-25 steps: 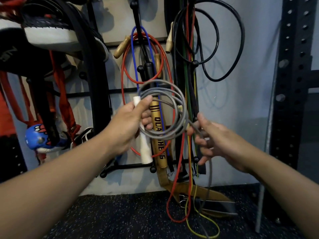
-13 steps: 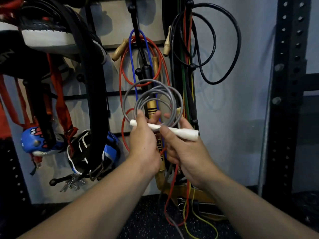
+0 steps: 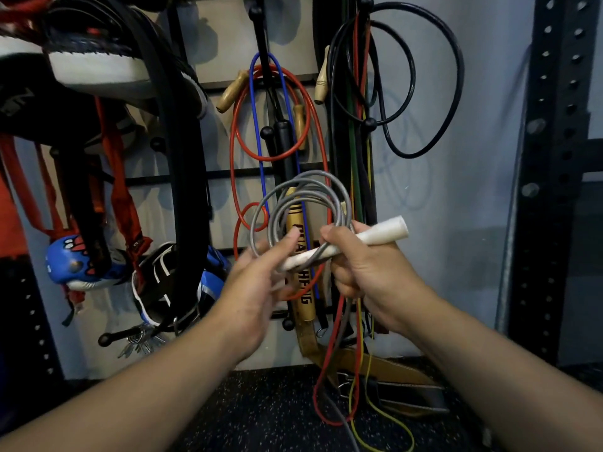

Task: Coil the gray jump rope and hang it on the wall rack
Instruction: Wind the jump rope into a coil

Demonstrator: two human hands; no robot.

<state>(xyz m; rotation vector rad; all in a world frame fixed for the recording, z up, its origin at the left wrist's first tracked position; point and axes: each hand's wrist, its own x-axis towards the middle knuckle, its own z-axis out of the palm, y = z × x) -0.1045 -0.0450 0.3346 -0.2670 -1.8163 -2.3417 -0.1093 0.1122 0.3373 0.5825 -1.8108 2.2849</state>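
Gray jump rope (image 3: 303, 203) is held in front of the wall rack (image 3: 261, 34), gathered into several loose loops that stand roughly upright, just above and between the two hands. White handle (image 3: 355, 241) is gripped by the right hand (image 3: 362, 269), fingers curled round its middle; its long axis is seen lying nearly level, tilted up toward the right, with the thick end projecting past the thumb side and the thin end pointing left toward the left hand (image 3: 261, 282). Left hand is blurred; its fingers appear loosely spread beside the thin end of the handle and the bottom of the loops, and whether anything is pinched there cannot be told. A free tail of gray cord is seen dropping below the right hand toward the floor, so coiling is judged unfinished. The rest of that tail is lost among the hanging cords and the other end is not made out. Loops lie up and slightly left of the right hand, directly before the black peg (image 3: 267, 132) from which a red rope (image 3: 235, 138) and a blue rope (image 3: 257, 125) already hang. That peg is above the coil and farther back; a lift up and forward is judged necessary for hanging. Right hand is judged nearer the coil's crossing point and better placed to carry it.
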